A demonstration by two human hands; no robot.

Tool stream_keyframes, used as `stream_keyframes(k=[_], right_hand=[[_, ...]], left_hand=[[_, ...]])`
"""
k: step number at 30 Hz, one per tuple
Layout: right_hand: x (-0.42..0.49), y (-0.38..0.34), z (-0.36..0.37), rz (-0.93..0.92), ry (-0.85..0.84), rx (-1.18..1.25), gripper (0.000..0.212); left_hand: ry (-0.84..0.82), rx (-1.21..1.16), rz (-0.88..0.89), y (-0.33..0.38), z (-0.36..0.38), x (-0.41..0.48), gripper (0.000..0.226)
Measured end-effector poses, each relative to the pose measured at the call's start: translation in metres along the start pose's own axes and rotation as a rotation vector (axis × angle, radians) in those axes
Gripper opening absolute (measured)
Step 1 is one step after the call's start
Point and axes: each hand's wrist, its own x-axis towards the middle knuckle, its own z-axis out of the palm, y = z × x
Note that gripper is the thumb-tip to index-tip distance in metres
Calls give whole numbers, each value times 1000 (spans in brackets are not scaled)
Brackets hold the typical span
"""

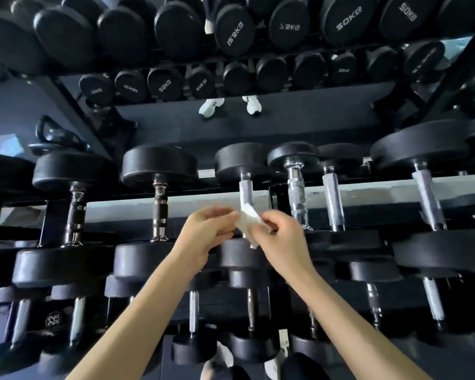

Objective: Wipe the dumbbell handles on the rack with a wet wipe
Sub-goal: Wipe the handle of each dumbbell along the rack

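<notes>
A white wet wipe (249, 222) hangs between my two hands in front of the dumbbell rack (176, 200). My left hand (207, 237) pinches its left edge and my right hand (281, 238) pinches its right side. The wipe sits just below the knurled silver handle (245, 193) of a black dumbbell on the top tier, overlapping its lower end. Whether the wipe touches the handle I cannot tell. Other handles stand to either side, such as a chrome handle (296, 196) on the right and a dark handle (159, 207) on the left.
A lower tier holds more black dumbbells (194, 311) under my forearms. A mirror behind the rack reflects rows of dumbbell heads (235, 31) and a pair of white shoes (211, 106). A kettlebell (56, 135) shows at the upper left.
</notes>
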Motion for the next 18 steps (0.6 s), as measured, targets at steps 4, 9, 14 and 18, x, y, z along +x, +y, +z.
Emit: stream_keyframes(k=[4,9,14,18], right_hand=[[13,13,-55,-158,391,-273,11],[52,30,-66,-202,302,-564,17],[55,39,-57,-37,166,-246,44],[70,44,-57,92,311,-246,9]], left_hand=[[111,141,98,4,16,-1,15],[163,415,314,23,39,13,5],[165,690,516,49,64,39,18],[78,772,670,74,82,60,27]])
